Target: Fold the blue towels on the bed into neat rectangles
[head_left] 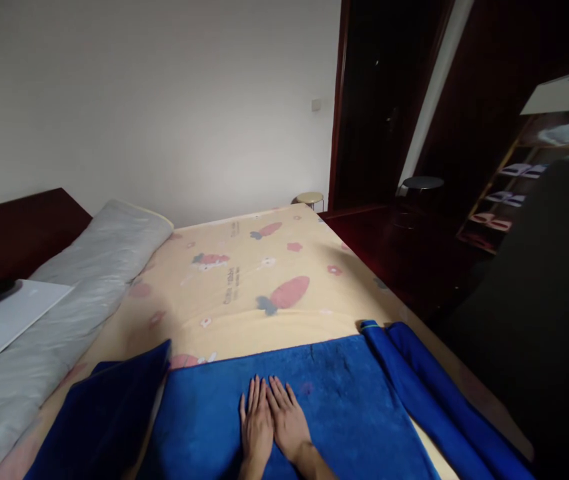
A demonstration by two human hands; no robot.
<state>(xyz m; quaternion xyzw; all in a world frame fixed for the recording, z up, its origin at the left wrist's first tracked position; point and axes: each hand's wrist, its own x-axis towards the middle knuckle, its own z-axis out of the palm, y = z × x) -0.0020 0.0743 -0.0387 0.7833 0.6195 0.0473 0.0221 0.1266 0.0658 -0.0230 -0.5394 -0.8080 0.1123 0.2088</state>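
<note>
A blue plush cloth [204,413] lies spread on the bed, with a few dark marks near its far right part. My left hand [257,427] rests palm down on the middle of it, fingers stretched forward. Beside it, touching along the inner edge, my right hand [289,420] also lies flat on the cloth. Neither hand grips anything. To the left sits a folded dark blue piece of fabric [107,417], its far corner raised. Along the right side runs a folded or rolled blue strip of fabric [429,400].
The bed has a cream sheet [244,253] printed with carrots and flowers. At left are a long grey pillow [114,260] and a white flat object [19,313]. Beyond the bed stand two stools, one pale [310,198], one dark [423,183], and a shoe rack [504,180].
</note>
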